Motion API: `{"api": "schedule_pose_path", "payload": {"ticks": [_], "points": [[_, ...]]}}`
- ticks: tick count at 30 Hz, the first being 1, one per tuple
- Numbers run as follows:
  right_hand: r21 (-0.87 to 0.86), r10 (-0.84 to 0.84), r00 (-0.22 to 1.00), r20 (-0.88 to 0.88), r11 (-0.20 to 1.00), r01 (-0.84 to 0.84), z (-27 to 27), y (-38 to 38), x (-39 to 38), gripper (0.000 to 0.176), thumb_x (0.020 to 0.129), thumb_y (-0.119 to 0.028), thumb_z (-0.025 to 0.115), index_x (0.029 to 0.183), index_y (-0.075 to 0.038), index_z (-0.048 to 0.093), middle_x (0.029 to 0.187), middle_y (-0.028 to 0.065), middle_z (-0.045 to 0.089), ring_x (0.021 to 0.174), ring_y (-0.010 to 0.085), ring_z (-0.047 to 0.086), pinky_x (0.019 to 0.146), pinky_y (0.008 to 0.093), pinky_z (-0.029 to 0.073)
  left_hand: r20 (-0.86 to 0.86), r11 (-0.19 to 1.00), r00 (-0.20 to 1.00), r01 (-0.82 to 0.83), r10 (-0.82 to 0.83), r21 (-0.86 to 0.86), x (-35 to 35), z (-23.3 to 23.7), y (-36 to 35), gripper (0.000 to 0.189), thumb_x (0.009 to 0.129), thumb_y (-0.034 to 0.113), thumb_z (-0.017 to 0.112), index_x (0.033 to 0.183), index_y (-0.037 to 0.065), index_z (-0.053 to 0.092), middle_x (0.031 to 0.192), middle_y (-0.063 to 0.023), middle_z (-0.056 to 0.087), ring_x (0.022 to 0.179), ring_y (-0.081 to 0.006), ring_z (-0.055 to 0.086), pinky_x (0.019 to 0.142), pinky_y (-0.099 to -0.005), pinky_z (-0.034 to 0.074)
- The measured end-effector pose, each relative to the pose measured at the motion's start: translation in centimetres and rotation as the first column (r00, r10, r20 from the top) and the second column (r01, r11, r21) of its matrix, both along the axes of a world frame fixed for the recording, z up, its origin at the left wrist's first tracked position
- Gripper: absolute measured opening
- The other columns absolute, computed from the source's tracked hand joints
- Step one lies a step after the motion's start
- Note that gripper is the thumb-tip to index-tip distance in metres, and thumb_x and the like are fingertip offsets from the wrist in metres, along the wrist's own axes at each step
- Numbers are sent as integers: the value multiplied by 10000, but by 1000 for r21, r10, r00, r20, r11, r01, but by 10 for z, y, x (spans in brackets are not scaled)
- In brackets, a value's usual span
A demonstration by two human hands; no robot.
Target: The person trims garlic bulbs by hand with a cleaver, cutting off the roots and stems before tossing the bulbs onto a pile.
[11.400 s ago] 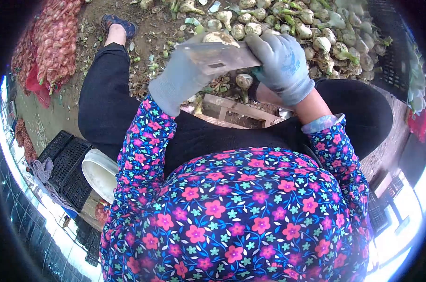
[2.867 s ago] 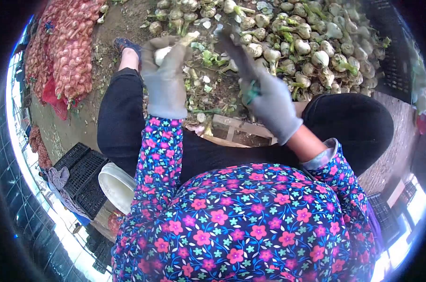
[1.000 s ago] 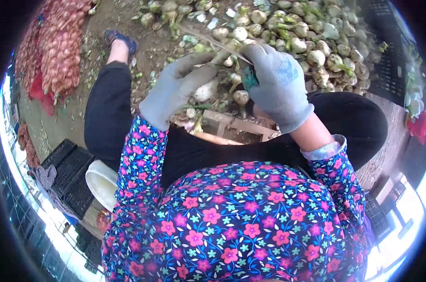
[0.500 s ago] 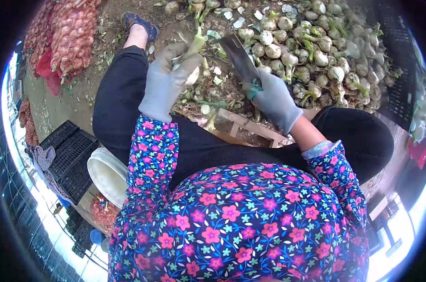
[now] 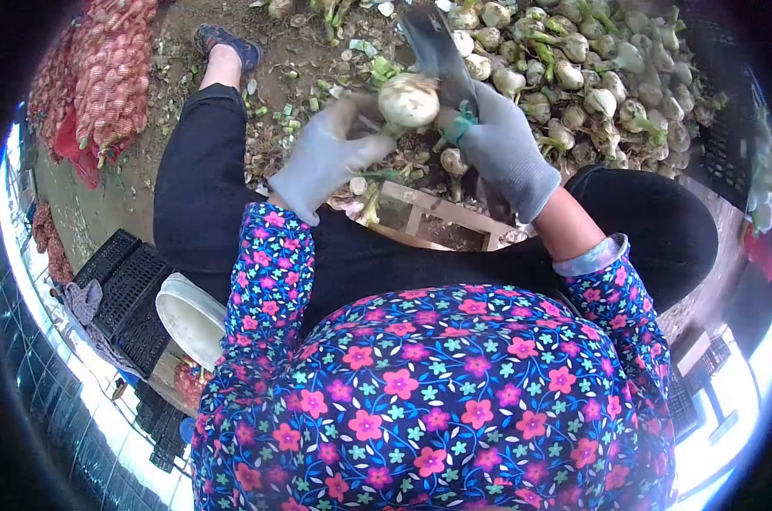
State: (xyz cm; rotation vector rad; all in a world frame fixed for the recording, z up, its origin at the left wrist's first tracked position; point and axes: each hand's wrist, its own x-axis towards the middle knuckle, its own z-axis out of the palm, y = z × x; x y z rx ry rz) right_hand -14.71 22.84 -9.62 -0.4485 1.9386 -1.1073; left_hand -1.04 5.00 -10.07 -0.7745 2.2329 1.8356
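My left hand (image 5: 330, 162), in a grey glove, is closed around the underside of a pale onion (image 5: 409, 100), its fingers a little blurred. My right hand (image 5: 507, 152), gloved alike, grips a broad dark knife (image 5: 437, 53) with green wrapping at the handle. The blade points up and away, its edge close beside the onion's right side. Beneath the hands, another onion (image 5: 454, 162) lies on the littered soil. A large heap of onions (image 5: 590, 94) with stubby green tops spreads to the right.
Red mesh sacks (image 5: 117, 81) full of bulbs stand at upper left. Black crates (image 5: 126, 294) and a white tub (image 5: 190, 319) sit at my left. A wooden frame (image 5: 441, 207) lies between my legs, and a dark crate (image 5: 726, 111) borders the heap.
My left hand has moved slightly down and right, and the onion's round bulb now faces up where its green stem showed before. The knife has come closer to it.
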Motion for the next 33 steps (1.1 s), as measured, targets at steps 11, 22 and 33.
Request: {"api": "schedule_pose_path", "payload": {"ticks": [11, 22, 33], "points": [[214, 383, 400, -833, 889, -404, 36, -1, 16, 170, 791, -133, 624, 949, -100, 571, 824, 95, 624, 746, 287, 657, 645, 423, 507, -198, 991, 972, 120, -128, -52, 13, -20, -6, 558, 796, 203, 775, 1289, 86, 542, 1155, -58, 647, 1067, -201, 617, 912, -338, 510], [91, 247, 267, -931, 869, -486, 2, 1, 12, 153, 801, -174, 609, 934, -115, 563, 791, 63, 611, 702, 264, 646, 617, 400, 500, -389, 993, 919, 25, -69, -118, 31, -25, 8, 421, 844, 202, 749, 1213, 57, 607, 1130, -87, 658, 1046, -212, 629, 817, -303, 526], [118, 151, 345, -926, 986, -115, 14, 24, -24, 219, 843, -157, 682, 1035, -64, 636, 887, 158, 668, 792, 351, 652, 695, 424, 511, -114, 926, 974, -148, 198, 347, 6, 12, 10, 749, 738, 250, 850, 1318, -38, 474, 1082, -90, 659, 955, -155, 639, 812, -274, 535]]}}
